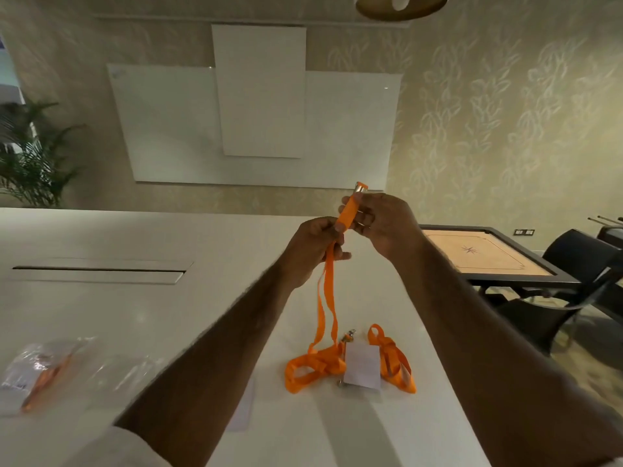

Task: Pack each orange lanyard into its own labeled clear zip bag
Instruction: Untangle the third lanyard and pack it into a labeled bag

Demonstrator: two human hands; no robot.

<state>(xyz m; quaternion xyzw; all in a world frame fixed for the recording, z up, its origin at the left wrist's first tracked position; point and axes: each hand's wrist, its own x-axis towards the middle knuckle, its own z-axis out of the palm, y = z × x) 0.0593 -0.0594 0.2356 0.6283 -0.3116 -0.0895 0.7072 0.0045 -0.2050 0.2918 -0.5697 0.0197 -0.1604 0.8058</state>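
I hold one orange lanyard (328,288) up above the white table (135,315). My left hand (315,246) grips its strap, and my right hand (382,224) pinches the folded upper end near the metal clip. Two strands hang down to a pile of orange lanyards (313,367) on the table. A white paper label (362,365) lies on that pile. At the far left lies a clear zip bag (37,375) with an orange lanyard and a label inside. An empty-looking clear bag (124,372) lies beside it.
A slot with a flap (97,271) is set in the table at the left. To the right stand a carrom board table (488,254) and dark chairs (573,281). White wall panels and a potted plant (30,156) are behind.
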